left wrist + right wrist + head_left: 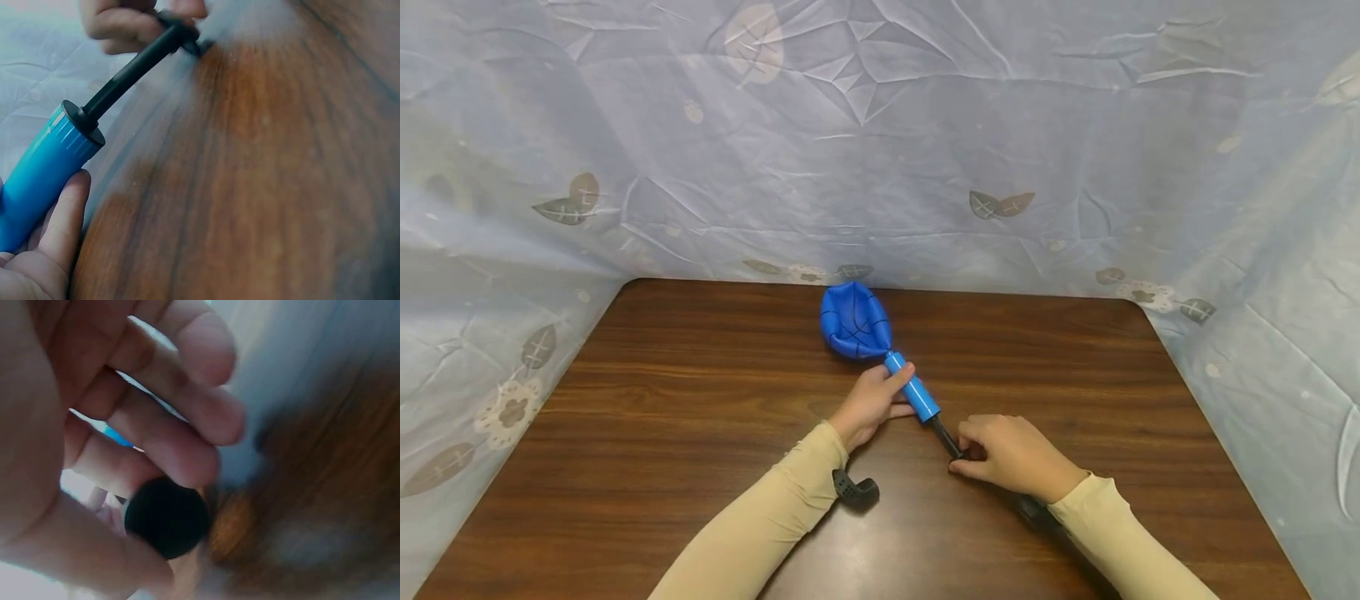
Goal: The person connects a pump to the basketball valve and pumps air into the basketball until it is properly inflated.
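Observation:
A small hand pump with a light-blue barrel [913, 388] lies slantwise over the table, its black rod [132, 75] drawn out. My left hand [872, 402] grips the barrel, thumb across the top and fingers beneath. At the barrel's far tip is a blue ball [854, 321] with black lines, sunken in the middle like a bowl. My right hand [1011, 454] holds the black handle at the rod's near end between thumb and curled fingers. In the right wrist view the handle's round black end [167, 517] shows between thumb and index finger.
The dark wood-grain table [685, 400] has rounded far corners. A pale cloth [880, 150] with leaf and flower prints hangs behind it and along both sides. A black wrist device [856, 492] sticks out from the left sleeve.

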Tool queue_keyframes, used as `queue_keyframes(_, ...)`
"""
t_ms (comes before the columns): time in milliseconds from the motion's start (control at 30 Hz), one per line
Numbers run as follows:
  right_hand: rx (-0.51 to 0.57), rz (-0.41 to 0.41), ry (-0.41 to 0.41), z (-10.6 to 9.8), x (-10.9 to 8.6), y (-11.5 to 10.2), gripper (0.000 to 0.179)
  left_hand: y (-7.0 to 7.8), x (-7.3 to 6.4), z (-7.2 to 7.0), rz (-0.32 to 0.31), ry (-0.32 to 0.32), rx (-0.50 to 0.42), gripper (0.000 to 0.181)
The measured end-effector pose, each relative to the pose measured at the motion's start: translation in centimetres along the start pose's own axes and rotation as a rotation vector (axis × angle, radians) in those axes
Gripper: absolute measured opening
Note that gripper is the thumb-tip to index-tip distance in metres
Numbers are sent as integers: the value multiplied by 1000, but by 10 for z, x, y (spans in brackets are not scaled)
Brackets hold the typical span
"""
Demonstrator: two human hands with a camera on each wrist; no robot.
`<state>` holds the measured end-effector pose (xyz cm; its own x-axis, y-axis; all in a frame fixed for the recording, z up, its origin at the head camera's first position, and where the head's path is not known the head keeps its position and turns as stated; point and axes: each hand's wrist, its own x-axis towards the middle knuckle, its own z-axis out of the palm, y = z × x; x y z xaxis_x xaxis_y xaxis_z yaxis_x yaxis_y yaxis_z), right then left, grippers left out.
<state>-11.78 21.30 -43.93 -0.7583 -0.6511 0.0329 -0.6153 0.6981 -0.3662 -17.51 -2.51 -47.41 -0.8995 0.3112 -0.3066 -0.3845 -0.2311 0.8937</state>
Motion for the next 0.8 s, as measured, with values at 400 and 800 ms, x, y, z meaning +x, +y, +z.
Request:
queue_keyframes(400,82,42,-57,-2,-5,0,29,-1,1,0,12,3,12,46)
queue_keyframes(800,67,29,13,-1,34,4,24,-2,0,3,7,34,54,51)
